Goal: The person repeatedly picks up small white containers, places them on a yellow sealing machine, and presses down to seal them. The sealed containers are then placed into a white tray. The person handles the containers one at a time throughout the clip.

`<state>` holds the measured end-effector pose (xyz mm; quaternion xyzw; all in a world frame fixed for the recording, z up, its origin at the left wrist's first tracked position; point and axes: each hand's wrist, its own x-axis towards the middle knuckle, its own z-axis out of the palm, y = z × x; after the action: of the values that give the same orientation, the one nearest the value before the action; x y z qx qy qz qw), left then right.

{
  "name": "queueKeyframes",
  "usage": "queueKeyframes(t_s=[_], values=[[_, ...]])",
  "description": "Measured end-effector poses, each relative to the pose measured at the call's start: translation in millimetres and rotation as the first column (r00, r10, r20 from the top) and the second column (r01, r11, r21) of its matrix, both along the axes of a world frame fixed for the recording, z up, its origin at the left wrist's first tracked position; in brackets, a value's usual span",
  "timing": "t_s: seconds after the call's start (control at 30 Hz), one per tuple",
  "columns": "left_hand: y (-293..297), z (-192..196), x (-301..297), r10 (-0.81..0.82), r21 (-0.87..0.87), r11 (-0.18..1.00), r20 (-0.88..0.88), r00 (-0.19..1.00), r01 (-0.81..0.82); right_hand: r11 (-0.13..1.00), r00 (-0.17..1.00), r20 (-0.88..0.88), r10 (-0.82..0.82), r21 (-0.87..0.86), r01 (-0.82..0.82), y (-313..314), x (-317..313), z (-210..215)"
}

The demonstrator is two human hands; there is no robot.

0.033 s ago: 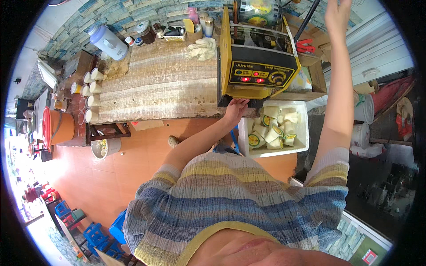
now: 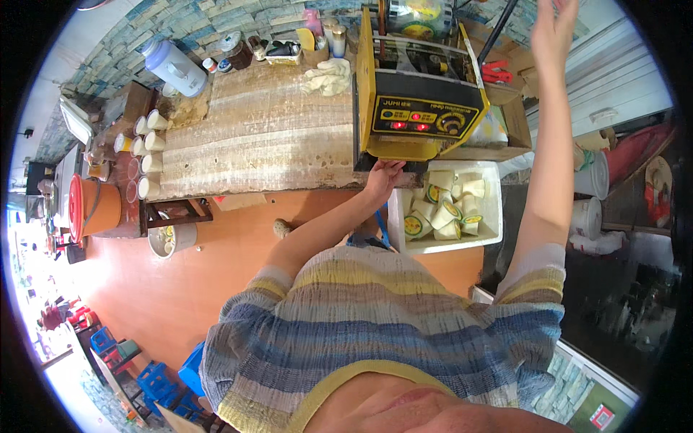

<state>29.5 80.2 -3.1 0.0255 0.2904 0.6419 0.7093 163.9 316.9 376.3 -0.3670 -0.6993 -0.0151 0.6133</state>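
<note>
My left hand (image 2: pixel 384 175) rests under the front edge of the yellow sealing machine (image 2: pixel 422 108), fingers curled against its base, steadying it. My right hand (image 2: pixel 554 29) is raised beside it, fingers spread, empty. Sealed cups fill the white bin (image 2: pixel 491 231) directly below

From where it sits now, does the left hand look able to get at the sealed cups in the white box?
Probably yes. The left hand rests at the front lower edge of the yellow machine, right beside the open white box; the cups lie uncovered with nothing between.
</note>
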Motion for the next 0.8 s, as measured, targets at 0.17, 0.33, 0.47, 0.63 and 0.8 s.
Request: queueKeyframes(t_s=[0.17,0.33,0.47,0.63,0.8], values=[[-28.0,-2.8,5.8,0.021,-0.069,0.997,-0.027,0.999,-0.023,0.985,0.983,-0.070,0.169,-0.030,-0.171,-110.4,19.4,-55.8],[-45.5,5.1,9.4,-0.052,-0.084,0.995,-0.056,0.997,0.047,0.985,0.972,0.198,0.130,-0.138,-0.103,-160.0,47.7,-127.3],[-54.6,6.2,4.5,-0.084,-0.075,0.994,-0.062,0.995,0.079,0.960,0.968,0.190,0.166,-0.257,-0.115,-182.0,46.6,-182.7],[-65.3,4.5,2.0,-0.184,-0.097,0.980,-0.113,0.976,0.174,0.876,0.959,0.150,0.241,-0.459,-0.149,-206.4,39.3,-222.3],[-81.5,8.4,3.2,-0.235,-0.132,0.966,-0.102,0.967,0.221,0.850,0.949,0.151,0.278,-0.498,-0.170,-211.5,30.3,-258.4]])
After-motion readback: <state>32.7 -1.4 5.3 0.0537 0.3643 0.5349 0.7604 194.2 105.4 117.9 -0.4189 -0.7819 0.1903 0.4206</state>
